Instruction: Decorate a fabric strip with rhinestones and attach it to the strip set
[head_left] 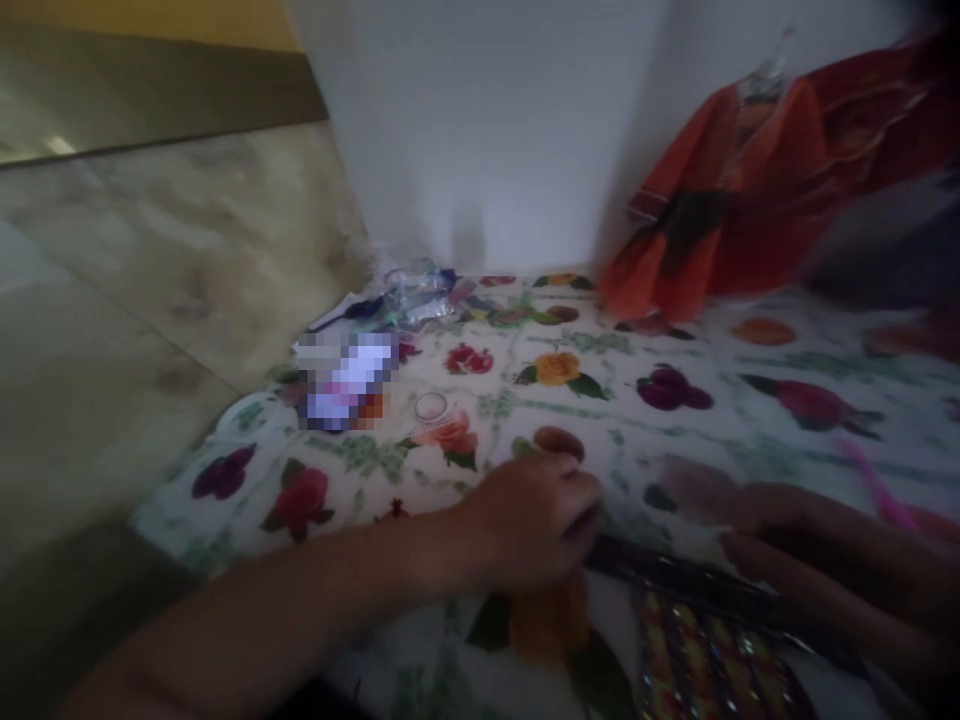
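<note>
My left hand (536, 515) is closed, its curled fingers at the left end of a long dark strip (675, 575) over the patterned cloth. My right hand (802, 560), blurred at the right, reaches over the strip's other end with thumb and fingers apart; contact with the strip cannot be made out. Below the strip lies a flat piece with rows of shiny, glittering beads or stones (709, 655), cut off by the bottom edge. A small clear ring (430, 407) rests on the cloth beyond my left hand.
The fruit-and-flower cloth (517, 405) covers the floor. Clear plastic packets (420, 295) and a pixelated item (349, 380) lie at the back left. An orange-red garment (712, 200) is at the back right, a pink stick (874, 485) at the right. A white wall (487, 130) stands behind.
</note>
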